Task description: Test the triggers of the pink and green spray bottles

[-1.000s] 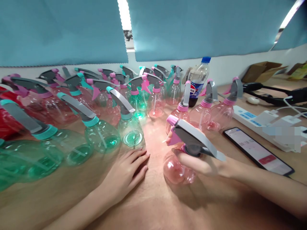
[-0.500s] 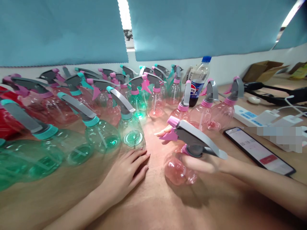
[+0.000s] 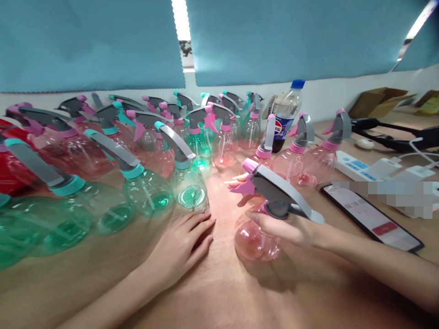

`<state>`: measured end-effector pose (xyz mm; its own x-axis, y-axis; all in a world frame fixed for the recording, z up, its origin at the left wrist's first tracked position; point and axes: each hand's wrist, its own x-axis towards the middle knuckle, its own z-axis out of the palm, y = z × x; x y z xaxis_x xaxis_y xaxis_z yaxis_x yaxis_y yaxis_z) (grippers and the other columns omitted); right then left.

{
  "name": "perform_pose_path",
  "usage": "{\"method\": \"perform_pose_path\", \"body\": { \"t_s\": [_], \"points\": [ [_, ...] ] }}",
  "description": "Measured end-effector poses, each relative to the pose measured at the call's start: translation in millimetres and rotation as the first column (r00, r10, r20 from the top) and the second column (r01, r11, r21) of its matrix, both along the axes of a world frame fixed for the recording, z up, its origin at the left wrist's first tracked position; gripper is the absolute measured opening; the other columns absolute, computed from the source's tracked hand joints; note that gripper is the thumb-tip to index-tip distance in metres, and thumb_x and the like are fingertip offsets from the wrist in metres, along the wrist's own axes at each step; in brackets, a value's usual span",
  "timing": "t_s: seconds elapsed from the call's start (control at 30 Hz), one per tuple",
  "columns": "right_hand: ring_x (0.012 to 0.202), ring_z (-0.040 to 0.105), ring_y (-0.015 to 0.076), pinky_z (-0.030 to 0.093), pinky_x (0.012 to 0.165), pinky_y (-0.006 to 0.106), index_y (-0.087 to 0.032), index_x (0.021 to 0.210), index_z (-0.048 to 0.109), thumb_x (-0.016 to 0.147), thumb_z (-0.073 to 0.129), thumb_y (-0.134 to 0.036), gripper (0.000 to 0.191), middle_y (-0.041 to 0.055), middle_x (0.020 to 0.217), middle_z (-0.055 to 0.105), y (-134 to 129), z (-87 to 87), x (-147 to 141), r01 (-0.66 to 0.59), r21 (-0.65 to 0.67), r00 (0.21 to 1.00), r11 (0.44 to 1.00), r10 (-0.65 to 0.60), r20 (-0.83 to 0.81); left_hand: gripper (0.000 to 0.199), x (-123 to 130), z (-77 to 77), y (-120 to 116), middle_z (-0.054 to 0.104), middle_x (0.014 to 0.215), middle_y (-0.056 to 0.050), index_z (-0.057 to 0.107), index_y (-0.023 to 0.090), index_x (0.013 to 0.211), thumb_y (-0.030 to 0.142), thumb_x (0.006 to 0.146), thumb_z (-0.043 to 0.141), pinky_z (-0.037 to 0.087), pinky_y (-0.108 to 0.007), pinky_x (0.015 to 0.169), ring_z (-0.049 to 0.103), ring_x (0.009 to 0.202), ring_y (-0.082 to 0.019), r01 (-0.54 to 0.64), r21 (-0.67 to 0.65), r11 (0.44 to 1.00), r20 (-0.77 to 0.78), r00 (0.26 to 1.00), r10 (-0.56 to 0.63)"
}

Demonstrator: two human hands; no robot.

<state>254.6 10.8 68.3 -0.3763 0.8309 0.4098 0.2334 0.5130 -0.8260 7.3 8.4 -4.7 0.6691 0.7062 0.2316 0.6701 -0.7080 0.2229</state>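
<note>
My right hand [image 3: 288, 228] is wrapped round a pink spray bottle [image 3: 252, 242] just below its collar. The thumb lies across the near side, and fingertips show behind the pink trigger. This bottle has a grey head with a pink nozzle pointing left, and its base appears to be at the table surface. My left hand [image 3: 188, 235] lies flat on the table, palm down, fingers stretched out and holding nothing. Right behind its fingertips stands a green spray bottle [image 3: 190, 192] with a turquoise collar. Another green spray bottle [image 3: 147, 192] is to the left of that one.
Several pink and green spray bottles crowd the back and left of the table [image 3: 212, 292]. Three pink ones stand behind my right hand, near a cola bottle [image 3: 283, 123]. To the right lie a phone [image 3: 372, 217], a power strip [image 3: 353, 164] with chargers, and black glasses [image 3: 387, 135].
The view has shifted slightly. My right thumb has moved a little up and left on the pink spray bottle, still in my grip. My left hand stays flat in place.
</note>
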Motion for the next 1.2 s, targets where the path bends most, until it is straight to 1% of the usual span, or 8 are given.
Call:
{"method": "perform_pose_path", "body": {
  "t_s": [0.1,0.27,0.37,0.53,0.67,0.9,1.1,1.2],
  "points": [
    [0.047,0.045,0.0079,0.053,0.049,0.026,-0.019,0.112,0.054,0.069,0.049,-0.010,0.044,0.0046,0.093,0.059,-0.2,2.9,0.0,-0.016,0.013,1.000,1.000,0.016,0.018,0.034,0.0,0.2,-0.1,0.058,0.129,-0.008,0.055,0.020,0.128,0.030,0.097,0.043,0.045,-0.043,0.097,0.053,0.116,-0.027,0.003,0.002,1.000,0.001,1.000,-0.003],
    [0.064,0.057,0.0132,0.054,0.056,0.027,-0.021,0.097,0.057,0.068,0.049,-0.009,0.032,0.0034,0.087,0.060,-1.2,4.5,-0.1,0.039,0.070,0.996,0.997,-0.044,0.076,0.035,0.0,0.7,-0.1,0.057,0.130,-0.008,0.054,0.020,0.129,0.030,0.097,0.043,0.045,-0.044,0.097,0.052,0.117,-0.027,0.002,-0.007,1.000,-0.004,1.000,-0.002],
    [0.064,0.057,0.0138,0.054,0.055,0.027,-0.020,0.093,0.057,0.069,0.049,-0.011,0.027,0.0033,0.086,0.059,-1.1,3.7,0.0,0.037,0.090,0.996,0.995,-0.044,0.075,0.035,-0.1,1.1,-0.7,0.057,0.131,-0.009,0.054,0.020,0.129,0.030,0.098,0.043,0.045,-0.045,0.097,0.052,0.117,-0.027,0.001,-0.007,1.000,-0.003,1.000,-0.001],
    [0.067,0.058,0.0157,0.054,0.057,0.028,-0.022,0.080,0.057,0.071,0.048,-0.012,0.016,-0.0003,0.069,0.053,-1.5,4.9,-0.2,0.023,0.106,0.993,0.994,-0.035,0.112,0.035,1.0,3.2,-1.4,0.057,0.131,-0.009,0.055,0.018,0.128,0.029,0.098,0.043,0.045,-0.045,0.097,0.052,0.117,-0.027,-0.004,-0.018,1.000,-0.024,1.000,0.003],
    [0.063,0.055,0.0157,0.054,0.059,0.029,-0.023,0.072,0.057,0.074,0.048,-0.013,0.014,-0.0024,0.058,0.046,-1.9,5.4,0.8,0.008,0.107,0.990,0.994,-0.023,0.140,0.035,1.8,3.8,-0.9,0.057,0.131,-0.009,0.054,0.018,0.129,0.029,0.098,0.042,0.046,-0.045,0.097,0.052,0.117,-0.027,0.000,-0.022,1.000,-0.030,1.000,-0.001],
    [0.055,0.052,0.0129,0.054,0.062,0.029,-0.023,0.062,0.054,0.076,0.046,-0.011,0.020,-0.0036,0.053,0.042,-1.9,7.6,1.9,-0.029,0.130,0.982,0.991,0.004,0.190,0.034,1.7,4.0,-1.2,0.058,0.130,-0.009,0.055,0.018,0.127,0.029,0.098,0.042,0.045,-0.044,0.098,0.052,0.118,-0.027,0.003,-0.008,1.000,-0.028,1.000,-0.003],
    [0.054,0.048,0.0126,0.051,0.054,0.026,-0.023,0.064,0.051,0.077,0.044,-0.012,0.018,-0.0031,0.056,0.042,-1.4,10.7,0.2,-0.028,0.136,0.973,0.990,-0.004,0.231,0.034,1.3,2.3,-0.4,0.058,0.130,-0.009,0.055,0.019,0.127,0.030,0.098,0.042,0.046,-0.044,0.097,0.053,0.117,-0.027,-0.001,-0.002,1.000,-0.016,1.000,0.001],
    [0.050,0.044,0.0116,0.048,0.050,0.025,-0.023,0.060,0.045,0.075,0.044,-0.013,0.018,-0.0044,0.051,0.037,-1.8,11.7,-1.1,0.028,0.168,0.970,0.985,-0.068,0.233,0.035,0.7,1.2,0.1,0.058,0.130,-0.008,0.055,0.020,0.128,0.030,0.097,0.042,0.046,-0.044,0.097,0.053,0.117,-0.027,-0.001,0.000,1.000,-0.006,1.000,0.001]
  ]
}}
